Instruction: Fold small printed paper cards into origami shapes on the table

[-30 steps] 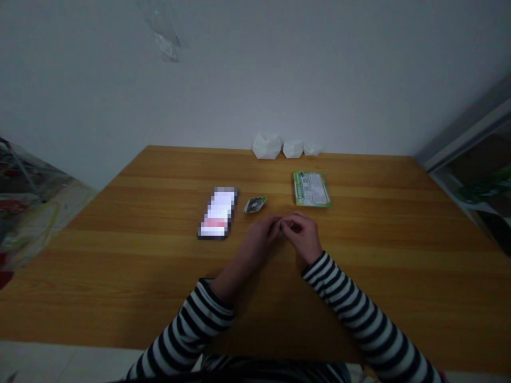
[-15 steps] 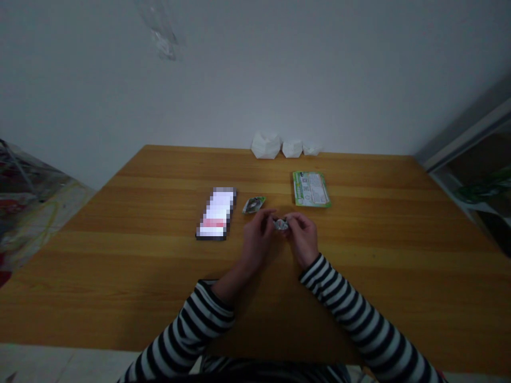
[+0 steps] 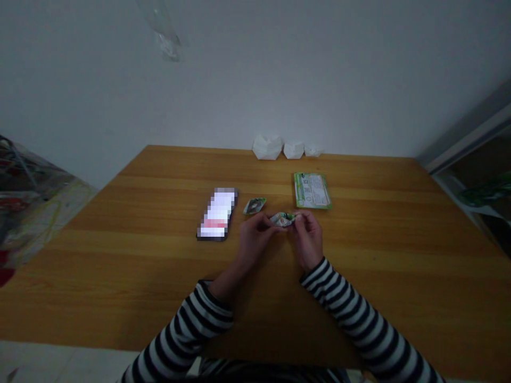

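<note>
Between my two hands is a small, crumpled or folded wrapper (image 3: 282, 218), white and green with dark print; whether it is paper or foil I cannot tell. My left hand (image 3: 254, 238) pinches its left end between thumb and finger. At the other end, the thumb and fingers of my right hand (image 3: 309, 238) are closed on it. A similar small folded piece (image 3: 254, 205), greenish with a dark middle, lies on the table just beyond my left hand.
On the wooden table (image 3: 379, 298) a phone (image 3: 217, 214) with a lit, blurred screen lies to the left. A green and white printed packet (image 3: 312, 190) lies beyond my right hand. Several white crumpled or folded pieces (image 3: 267, 147) stand along the wall.
The wrapper now looks wider and shows more green, my hands having spread slightly apart. My left hand's fingers have closed into a pinch. The other things on the table have stayed put.
</note>
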The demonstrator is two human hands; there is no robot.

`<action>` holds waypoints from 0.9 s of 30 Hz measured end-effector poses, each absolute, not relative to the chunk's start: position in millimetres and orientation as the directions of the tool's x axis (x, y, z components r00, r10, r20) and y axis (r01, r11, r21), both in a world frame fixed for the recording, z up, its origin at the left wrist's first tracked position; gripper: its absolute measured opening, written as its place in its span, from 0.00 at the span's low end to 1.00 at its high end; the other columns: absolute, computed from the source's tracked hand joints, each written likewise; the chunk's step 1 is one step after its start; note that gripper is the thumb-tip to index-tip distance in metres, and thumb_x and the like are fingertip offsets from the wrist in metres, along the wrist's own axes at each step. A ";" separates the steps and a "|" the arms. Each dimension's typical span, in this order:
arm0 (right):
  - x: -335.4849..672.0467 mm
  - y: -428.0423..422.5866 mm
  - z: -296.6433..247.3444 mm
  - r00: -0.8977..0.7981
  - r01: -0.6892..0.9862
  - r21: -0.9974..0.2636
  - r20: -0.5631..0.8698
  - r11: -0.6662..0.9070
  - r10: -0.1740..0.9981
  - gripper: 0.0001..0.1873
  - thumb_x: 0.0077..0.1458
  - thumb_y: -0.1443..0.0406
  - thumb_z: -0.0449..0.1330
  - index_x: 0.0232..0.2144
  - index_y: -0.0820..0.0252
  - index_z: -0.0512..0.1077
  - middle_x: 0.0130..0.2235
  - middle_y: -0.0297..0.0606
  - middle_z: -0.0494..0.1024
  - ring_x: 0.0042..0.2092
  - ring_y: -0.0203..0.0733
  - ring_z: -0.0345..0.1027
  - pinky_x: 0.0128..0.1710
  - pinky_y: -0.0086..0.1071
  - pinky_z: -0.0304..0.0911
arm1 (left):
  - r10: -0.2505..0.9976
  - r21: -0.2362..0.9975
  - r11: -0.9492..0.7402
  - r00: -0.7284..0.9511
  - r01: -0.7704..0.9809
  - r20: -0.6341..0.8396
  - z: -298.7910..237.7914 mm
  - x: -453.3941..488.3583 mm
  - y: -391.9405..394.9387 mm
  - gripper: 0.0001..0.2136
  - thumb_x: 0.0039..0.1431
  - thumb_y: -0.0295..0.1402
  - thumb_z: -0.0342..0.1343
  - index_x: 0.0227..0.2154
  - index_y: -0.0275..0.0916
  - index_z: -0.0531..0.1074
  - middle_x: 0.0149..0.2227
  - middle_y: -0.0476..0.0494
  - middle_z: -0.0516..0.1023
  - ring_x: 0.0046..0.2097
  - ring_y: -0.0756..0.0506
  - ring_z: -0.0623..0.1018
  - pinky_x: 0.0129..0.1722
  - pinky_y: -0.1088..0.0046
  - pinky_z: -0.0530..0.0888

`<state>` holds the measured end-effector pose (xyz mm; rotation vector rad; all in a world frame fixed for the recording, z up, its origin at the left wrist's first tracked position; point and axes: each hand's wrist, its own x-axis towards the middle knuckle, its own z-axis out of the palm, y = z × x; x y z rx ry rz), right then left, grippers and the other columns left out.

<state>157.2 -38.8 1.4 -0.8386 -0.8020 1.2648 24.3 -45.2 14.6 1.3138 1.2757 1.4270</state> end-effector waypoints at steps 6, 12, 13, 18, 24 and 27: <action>171.1 -36.4 9.3 0.068 -0.267 -0.934 0.229 0.239 0.971 0.10 0.57 0.56 0.65 0.36 0.54 0.73 0.34 0.33 0.76 0.31 0.37 0.71 0.33 0.33 0.71 | 0.933 0.924 -0.289 -0.142 0.251 0.330 14.8 11.5 -44.7 0.10 0.52 0.32 0.67 0.24 0.38 0.70 0.26 0.49 0.78 0.29 0.48 0.78 0.30 0.75 0.73; 189.7 -32.0 18.9 -0.262 0.080 -0.915 0.363 0.395 0.894 0.24 0.52 0.63 0.68 0.53 0.45 0.75 0.48 0.39 0.78 0.42 0.44 0.75 0.40 0.40 0.75 | 0.887 0.693 -0.443 0.165 0.569 0.432 20.6 -5.7 -43.1 0.06 0.57 0.27 0.59 0.25 0.38 0.71 0.27 0.48 0.76 0.30 0.48 0.76 0.31 0.76 0.70; 191.6 -31.6 18.7 -0.293 0.110 -0.902 0.372 0.417 0.881 0.25 0.53 0.63 0.67 0.55 0.44 0.74 0.49 0.39 0.78 0.43 0.45 0.75 0.40 0.40 0.76 | 0.890 0.667 -0.443 0.202 0.599 0.410 21.2 -6.6 -43.2 0.06 0.58 0.26 0.58 0.26 0.38 0.71 0.27 0.48 0.76 0.30 0.48 0.76 0.30 0.76 0.69; 200.5 -28.2 12.0 -0.401 0.225 -0.822 0.411 0.523 0.819 0.21 0.56 0.65 0.65 0.53 0.45 0.76 0.50 0.40 0.78 0.49 0.48 0.74 0.45 0.43 0.75 | 0.896 0.551 -0.442 0.311 0.708 0.318 21.8 -9.8 -44.4 0.04 0.60 0.26 0.57 0.30 0.39 0.73 0.29 0.46 0.77 0.30 0.48 0.75 0.29 0.76 0.67; 206.2 -25.1 3.0 -0.440 0.368 -0.698 0.452 0.615 0.776 0.15 0.59 0.65 0.61 0.47 0.47 0.80 0.45 0.41 0.80 0.46 0.48 0.75 0.48 0.45 0.72 | 0.879 0.491 -0.476 0.397 0.730 0.263 18.8 -14.1 -45.5 0.04 0.63 0.27 0.55 0.38 0.40 0.74 0.32 0.44 0.78 0.31 0.47 0.76 0.30 0.76 0.67; 205.2 -24.6 0.6 -0.441 0.364 -0.692 0.463 0.624 0.769 0.15 0.60 0.66 0.60 0.48 0.48 0.79 0.45 0.41 0.79 0.46 0.47 0.75 0.47 0.43 0.72 | 0.872 0.477 -0.489 0.412 0.730 0.264 19.3 -13.6 -45.7 0.05 0.64 0.29 0.54 0.39 0.40 0.74 0.33 0.44 0.78 0.31 0.47 0.76 0.30 0.76 0.67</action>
